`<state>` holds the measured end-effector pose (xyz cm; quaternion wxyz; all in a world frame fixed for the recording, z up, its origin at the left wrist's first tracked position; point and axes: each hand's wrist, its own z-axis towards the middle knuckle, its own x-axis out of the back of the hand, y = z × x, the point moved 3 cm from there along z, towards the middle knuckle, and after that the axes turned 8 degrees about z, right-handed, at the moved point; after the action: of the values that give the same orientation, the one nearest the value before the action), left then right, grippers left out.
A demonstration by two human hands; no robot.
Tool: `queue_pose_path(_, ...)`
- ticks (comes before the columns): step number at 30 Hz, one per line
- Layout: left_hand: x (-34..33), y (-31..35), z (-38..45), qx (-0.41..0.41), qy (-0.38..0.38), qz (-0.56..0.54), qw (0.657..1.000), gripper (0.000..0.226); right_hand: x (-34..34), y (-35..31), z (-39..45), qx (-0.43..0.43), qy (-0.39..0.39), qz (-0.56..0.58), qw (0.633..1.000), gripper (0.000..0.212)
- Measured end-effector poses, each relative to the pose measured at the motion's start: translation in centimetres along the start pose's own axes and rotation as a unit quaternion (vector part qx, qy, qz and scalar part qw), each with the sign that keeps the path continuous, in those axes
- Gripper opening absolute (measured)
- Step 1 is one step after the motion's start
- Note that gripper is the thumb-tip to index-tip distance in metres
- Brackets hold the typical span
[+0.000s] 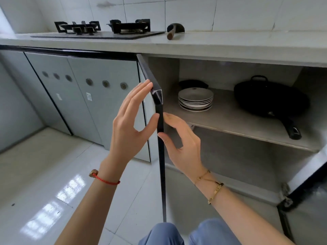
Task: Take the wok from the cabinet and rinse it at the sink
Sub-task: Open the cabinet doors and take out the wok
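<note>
Left hand (130,121) spread wide, flat against outer face of open cabinet door (160,119), thumb on its edge. Right hand (182,144) loosely open on the other side, fingertips touching the same edge. Wok (270,101) on the cabinet shelf (230,124), well right of right hand, beyond plate stack (195,99)

No readable text anywhere. Two small white stickers (89,96) on the closed cabinet doors (99,96) under the stove carry dark marks, too small & blurred to make out. Gold bracelet (216,191) on the right wrist has tiny dark marks along it, prob. engraving, can't read. No brands, numbers or signs legible elsewhere.
</note>
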<state>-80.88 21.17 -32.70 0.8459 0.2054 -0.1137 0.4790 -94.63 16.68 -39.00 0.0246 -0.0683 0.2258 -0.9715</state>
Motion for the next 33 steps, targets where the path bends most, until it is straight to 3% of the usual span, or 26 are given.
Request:
queue_pose_path(14,9.4,-6.8,-2.7,0.051,0.030,0.100,0.993,0.047,-12.4,-1.7,0.9,0.054,-0.100,0.044,0.993,0.046)
queue_pose_path(25,15.0,-14.5,-3.4,0.133,0.037,0.138,0.981,0.059,-21.4,-0.9,3.0,-0.019,-0.290,0.031,0.956,0.084)
queue_pose_path(33,15.8,-16.4,-3.2,0.133,0.039,0.142,0.980,0.060,-23.1,-0.6,3.3,-0.047,-0.305,0.026,0.951,0.085)
